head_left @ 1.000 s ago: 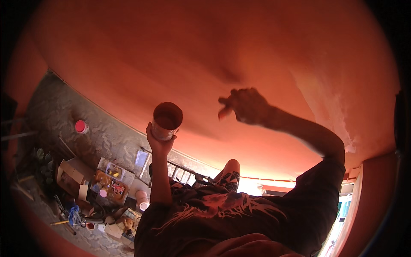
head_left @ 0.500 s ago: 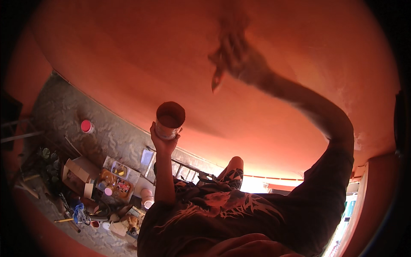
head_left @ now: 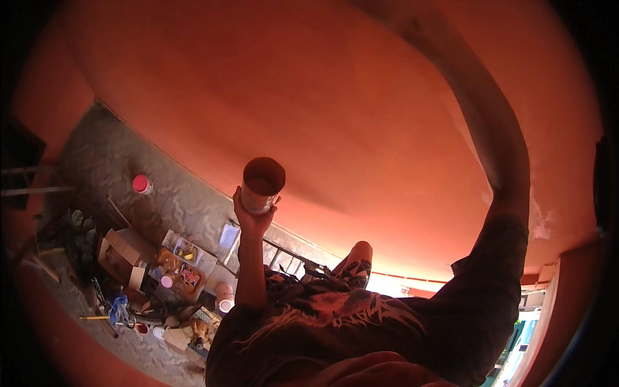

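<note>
My left hand (head_left: 255, 220) is wrapped round a paint can (head_left: 263, 201), held upright with its open mouth towards me. The inside of the can is dark, so its contents cannot be made out. My right arm (head_left: 490, 122) is raised along the orange-red wall (head_left: 335, 109) and runs out past the upper edge of the picture. The right hand and whatever it holds are out of sight.
A ladder (head_left: 293, 261) stands below me by the wall. On the floor at the left are a red-lidded bucket (head_left: 142, 184), a cardboard box (head_left: 122, 251), a tray of containers (head_left: 188, 251), a blue cord bundle (head_left: 118, 311) and other clutter.
My right hand, which gripped a paintbrush against the wall, has swept upward out of the picture. The can in my left hand sits slightly further right in view.
</note>
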`<move>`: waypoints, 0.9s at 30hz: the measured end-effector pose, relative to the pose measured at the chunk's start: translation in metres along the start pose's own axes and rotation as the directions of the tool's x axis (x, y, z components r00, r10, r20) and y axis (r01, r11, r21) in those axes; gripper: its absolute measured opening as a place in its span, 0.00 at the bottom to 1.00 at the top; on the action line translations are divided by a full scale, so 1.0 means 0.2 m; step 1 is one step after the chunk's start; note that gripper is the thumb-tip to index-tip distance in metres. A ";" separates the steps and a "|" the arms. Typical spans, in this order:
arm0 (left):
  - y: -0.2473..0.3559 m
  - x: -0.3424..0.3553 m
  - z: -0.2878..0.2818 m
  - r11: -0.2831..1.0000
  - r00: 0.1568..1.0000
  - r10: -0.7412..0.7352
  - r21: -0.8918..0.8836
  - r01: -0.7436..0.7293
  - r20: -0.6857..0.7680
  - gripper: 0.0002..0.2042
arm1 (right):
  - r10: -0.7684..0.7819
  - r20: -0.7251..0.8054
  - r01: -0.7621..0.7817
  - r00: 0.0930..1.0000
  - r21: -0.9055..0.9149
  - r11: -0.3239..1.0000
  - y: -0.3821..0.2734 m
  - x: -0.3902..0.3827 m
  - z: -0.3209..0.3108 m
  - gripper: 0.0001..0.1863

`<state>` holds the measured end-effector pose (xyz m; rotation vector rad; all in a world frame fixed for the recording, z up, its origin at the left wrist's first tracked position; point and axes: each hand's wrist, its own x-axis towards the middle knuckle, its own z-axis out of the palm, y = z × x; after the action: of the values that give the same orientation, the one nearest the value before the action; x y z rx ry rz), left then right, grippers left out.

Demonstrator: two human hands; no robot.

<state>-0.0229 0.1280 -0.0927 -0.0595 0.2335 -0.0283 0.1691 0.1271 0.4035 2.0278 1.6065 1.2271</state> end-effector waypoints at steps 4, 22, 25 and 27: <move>0.04 0.00 -0.02 0.999 0.999 0.039 -0.020 -0.039 -0.023 0.32 | -0.326 0.026 0.327 0.945 -0.092 0.941 -0.15 -0.34 0.30 0.09; 0.10 -0.06 0.10 1.000 0.998 0.020 0.001 -0.020 -0.053 0.31 | 0.026 -0.119 -0.033 0.993 -0.058 0.998 0.06 -0.15 -0.26 0.07; 0.10 -0.03 0.09 0.999 1.000 -0.014 -0.032 0.014 -0.020 0.31 | 0.085 0.245 -0.091 0.966 0.013 0.996 0.02 -0.44 -0.21 0.13; 0.07 -0.06 0.15 1.000 0.996 0.010 -0.011 -0.011 -0.086 0.30 | -0.274 0.221 0.302 0.936 -0.106 0.947 -0.13 -0.80 -0.08 0.13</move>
<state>-0.0263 0.1443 -0.0611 -0.0682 0.3200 -0.0187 0.1358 -0.0118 0.3253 1.6972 1.6018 0.9619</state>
